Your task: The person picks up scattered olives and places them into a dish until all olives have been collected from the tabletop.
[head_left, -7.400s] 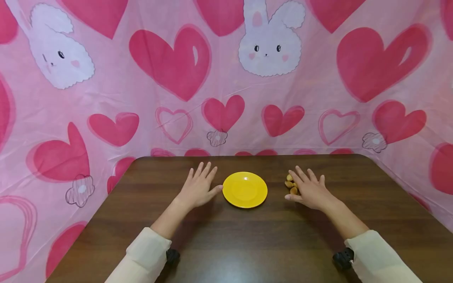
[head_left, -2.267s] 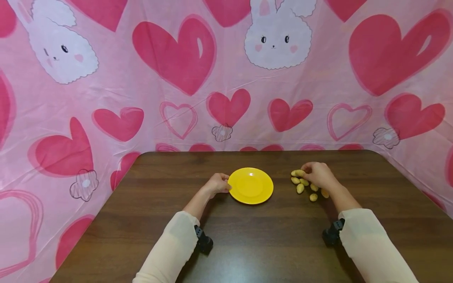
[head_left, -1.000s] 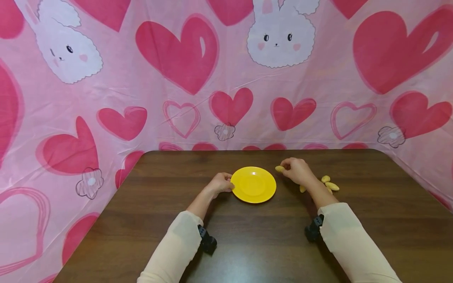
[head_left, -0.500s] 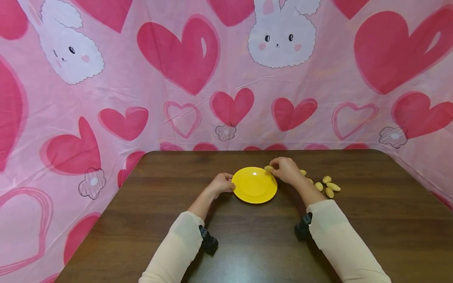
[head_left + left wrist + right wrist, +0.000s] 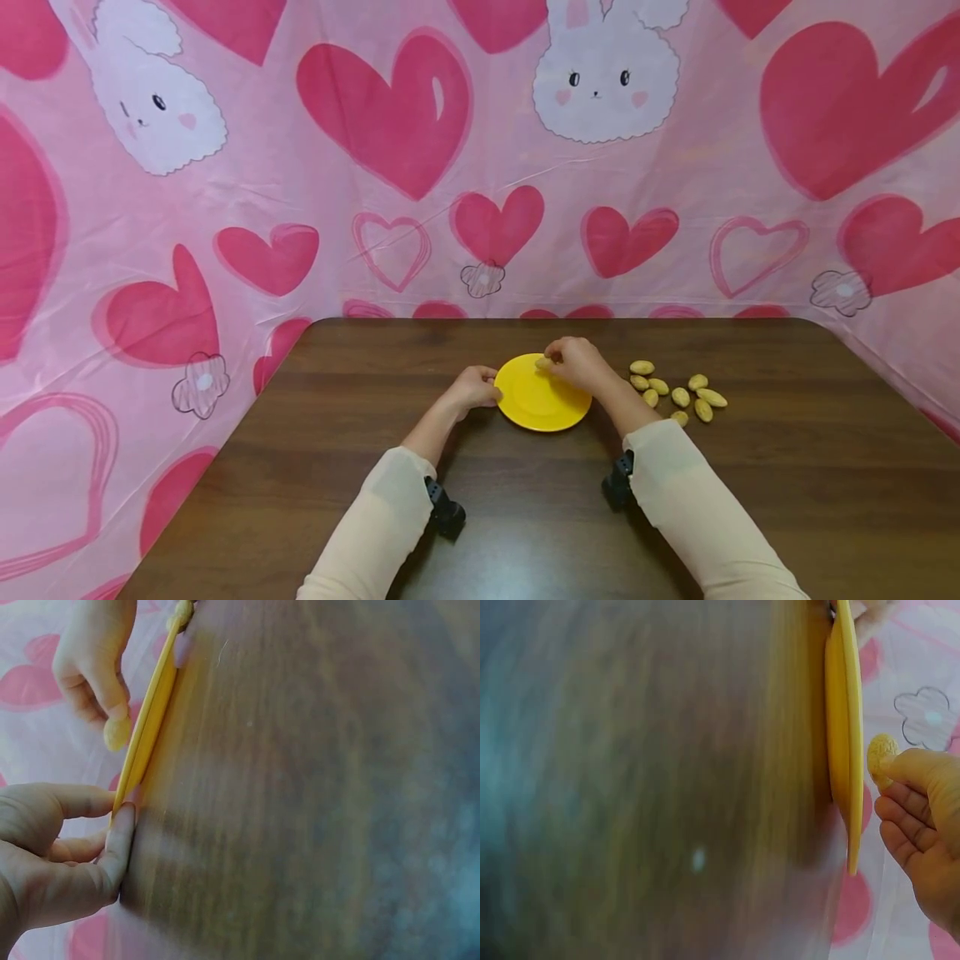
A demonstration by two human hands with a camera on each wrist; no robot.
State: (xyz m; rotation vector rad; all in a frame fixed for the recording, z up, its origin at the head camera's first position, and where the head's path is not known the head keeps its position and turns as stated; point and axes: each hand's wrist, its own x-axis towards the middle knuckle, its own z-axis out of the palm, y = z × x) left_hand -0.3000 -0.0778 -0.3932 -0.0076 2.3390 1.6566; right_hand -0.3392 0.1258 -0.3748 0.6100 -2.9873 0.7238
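Left hand pinches yellow plate at nine o'clock; right hand pinches oblong yellow piece above twelve o'clock.

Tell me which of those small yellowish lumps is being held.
The lump pinched by the right hand, over the yellow plate. The other lumps lie loose on the table, to the plate's right in the head view.

The round, glossy yellow plate lay face up, its rim pinched at nine o'clock by the left hand. One small, rough, yellowish piece, pinched in the right hand, hung just above it toward twelve. Oval loose pieces lay scattered at three.
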